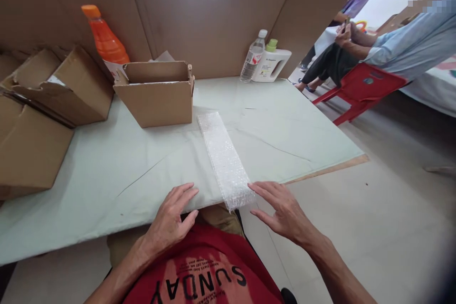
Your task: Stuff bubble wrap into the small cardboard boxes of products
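Here in the head view, both hands are empty, fingers loosely spread, just at the near edge of the table (278, 128) with its pale green cover. The left hand (173, 216) hovers near that edge, thumb well apart from the fingers, to the left of a flat strip of bubble wrap (228, 159). And over on the other side, the right hand (283, 209), spread wide too, its index fingertip right by the strip's near right edge; touching or just short of it, I cannot tell. The bubble wrap runs lengthwise away from the body, its near end reaching the table edge between the two hands.

Beyond it to the left stands an open cardboard box (162, 104), an orange bottle (109, 42) right behind. Further left, more brown cartons (85, 90) crowd together. At the back right, a clear water bottle (252, 59) stands beside a white jug (276, 64) with a green cap, both in front of a brown partition (213, 14). And off to the right, a person in a light blue shirt (409, 45) sits on a red plastic chair (370, 85).
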`<state>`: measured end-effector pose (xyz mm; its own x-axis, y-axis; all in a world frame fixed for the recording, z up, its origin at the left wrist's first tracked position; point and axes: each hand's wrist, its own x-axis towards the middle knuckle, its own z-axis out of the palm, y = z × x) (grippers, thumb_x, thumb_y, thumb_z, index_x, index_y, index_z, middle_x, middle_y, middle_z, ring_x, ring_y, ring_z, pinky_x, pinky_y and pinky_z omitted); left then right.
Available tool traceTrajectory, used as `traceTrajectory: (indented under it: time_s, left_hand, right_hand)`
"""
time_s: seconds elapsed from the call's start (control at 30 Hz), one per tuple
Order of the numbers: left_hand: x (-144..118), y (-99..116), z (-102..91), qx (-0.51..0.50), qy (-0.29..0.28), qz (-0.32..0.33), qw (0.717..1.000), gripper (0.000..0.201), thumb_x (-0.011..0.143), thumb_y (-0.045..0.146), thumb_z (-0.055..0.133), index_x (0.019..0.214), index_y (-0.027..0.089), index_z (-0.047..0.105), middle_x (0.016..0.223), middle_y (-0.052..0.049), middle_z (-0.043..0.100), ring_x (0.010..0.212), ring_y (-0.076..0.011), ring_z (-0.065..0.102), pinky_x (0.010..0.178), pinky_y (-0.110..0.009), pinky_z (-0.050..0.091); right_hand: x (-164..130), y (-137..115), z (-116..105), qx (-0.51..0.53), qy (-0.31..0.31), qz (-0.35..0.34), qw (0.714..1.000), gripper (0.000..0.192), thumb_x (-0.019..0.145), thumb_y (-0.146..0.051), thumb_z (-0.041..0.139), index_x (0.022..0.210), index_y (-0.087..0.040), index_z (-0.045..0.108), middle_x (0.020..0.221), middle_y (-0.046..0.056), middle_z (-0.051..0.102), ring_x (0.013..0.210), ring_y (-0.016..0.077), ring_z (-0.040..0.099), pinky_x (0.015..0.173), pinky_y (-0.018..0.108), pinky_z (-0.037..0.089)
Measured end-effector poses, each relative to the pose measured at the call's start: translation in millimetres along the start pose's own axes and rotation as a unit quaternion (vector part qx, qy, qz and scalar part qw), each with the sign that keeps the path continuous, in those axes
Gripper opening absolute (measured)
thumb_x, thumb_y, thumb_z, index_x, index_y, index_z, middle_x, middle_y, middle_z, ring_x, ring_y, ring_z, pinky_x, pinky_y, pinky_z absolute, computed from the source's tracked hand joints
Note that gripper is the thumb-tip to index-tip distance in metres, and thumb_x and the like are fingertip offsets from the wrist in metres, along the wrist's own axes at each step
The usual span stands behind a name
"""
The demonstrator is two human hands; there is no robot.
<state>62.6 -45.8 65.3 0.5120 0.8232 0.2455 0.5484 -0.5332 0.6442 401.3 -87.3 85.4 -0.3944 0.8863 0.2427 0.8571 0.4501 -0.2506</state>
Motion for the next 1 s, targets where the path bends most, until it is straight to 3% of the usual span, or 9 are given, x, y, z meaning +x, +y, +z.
traceTrajectory:
  time_s: [0.13,0.27,0.33,0.43,0.53,0.63,0.73,0.87,1.0]
  left_hand:
    - [5.1,14.5,15.0,0.029,-0.040,0.047,0.998,0.056,0.086,0.015,0.060,0.141,0.021,0.051,0.146,-0.015,0.055,0.133,-0.0304,0.053,0.109,-0.053,0.049]
    - [13.5,30.6,34.4,0.010,-0.046,0.104,0.993,0.070,0.083,0.012,0.061,0.149,0.020,0.039,0.151,-0.016,0.049,0.141,-0.0305,0.045,0.113,-0.052,0.044]
    - [19.3,36.4,41.6,-0.021,-0.029,0.106,0.994,0.075,0.084,0.012,0.060,0.152,0.020,0.033,0.144,-0.016,0.056,0.134,-0.0284,0.051,0.110,-0.049,0.046]
    - [30.7,39.0,47.8,-0.048,0.009,0.033,0.998,0.062,0.089,0.014,0.053,0.149,0.019,0.038,0.116,-0.011,0.071,0.106,-0.0234,0.065,0.096,-0.043,0.053]
    - [44.3,34.9,50.0,-0.036,0.026,-0.068,0.997,0.054,0.090,0.016,0.050,0.144,0.017,0.045,0.091,-0.004,0.072,0.084,-0.0199,0.066,0.085,-0.038,0.053]
    - [55.6,28.5,50.6,-0.006,0.014,-0.116,0.993,0.057,0.087,0.017,0.054,0.144,0.016,0.046,0.083,-0.002,0.070,0.077,-0.0194,0.065,0.080,-0.035,0.052]
    - [61.5,24.1,51.8,0.034,0.000,-0.137,0.990,0.059,0.086,0.017,0.054,0.144,0.016,0.046,0.082,-0.002,0.071,0.075,-0.0203,0.066,0.077,-0.034,0.052]
    - [64.3,21.9,55.2,0.066,-0.011,-0.147,0.987,0.058,0.087,0.016,0.054,0.145,0.016,0.046,0.082,-0.003,0.072,0.075,-0.0216,0.067,0.076,-0.034,0.052]
    - [63.9,20.4,54.5,0.052,0.011,-0.132,0.990,0.055,0.088,0.018,0.056,0.143,0.017,0.048,0.088,-0.004,0.073,0.081,-0.0211,0.069,0.079,-0.034,0.054]
  right_hand:
    - [-1.8,-0.8,15.3,-0.077,0.012,-0.038,0.996,0.046,0.093,-0.021,0.061,0.139,-0.020,0.056,0.145,0.017,0.057,0.133,0.0358,0.053,0.098,0.051,0.048]
    - [4.1,-12.4,30.0,0.005,0.088,-0.062,0.994,0.029,0.097,-0.009,0.052,0.118,-0.023,0.067,0.112,0.009,0.076,0.103,0.0234,0.069,0.085,0.038,0.052]
    - [9.4,-18.8,32.7,0.075,0.087,-0.057,0.992,0.028,0.099,-0.011,0.051,0.118,-0.024,0.067,0.099,0.006,0.078,0.088,0.0190,0.071,0.076,0.033,0.053]
    - [18.9,-23.9,34.8,0.131,0.090,-0.023,0.987,0.025,0.100,-0.016,0.052,0.120,-0.025,0.066,0.097,0.004,0.078,0.082,0.0181,0.072,0.073,0.032,0.055]
    - [24.9,-25.0,35.3,0.122,0.166,0.031,0.978,0.026,0.098,-0.022,0.058,0.124,-0.024,0.063,0.102,0.007,0.076,0.089,0.0207,0.072,0.078,0.035,0.057]
    - [22.3,-27.0,33.1,0.059,0.230,0.020,0.971,0.031,0.094,-0.016,0.063,0.124,-0.025,0.061,0.101,0.008,0.074,0.091,0.0230,0.070,0.079,0.038,0.054]
    - [15.2,-31.7,32.6,0.004,0.225,-0.025,0.974,0.034,0.090,-0.011,0.066,0.120,-0.026,0.062,0.105,0.008,0.072,0.096,0.0248,0.068,0.082,0.041,0.051]
    - [14.3,-36.6,39.9,-0.030,0.225,-0.019,0.974,0.037,0.087,-0.011,0.069,0.120,-0.026,0.063,0.117,0.011,0.069,0.111,0.0285,0.064,0.093,0.046,0.047]
    - [26.4,-33.2,48.7,-0.005,0.135,-0.043,0.990,0.029,0.092,-0.014,0.064,0.119,-0.024,0.063,0.121,0.009,0.072,0.115,0.0273,0.064,0.099,0.047,0.043]
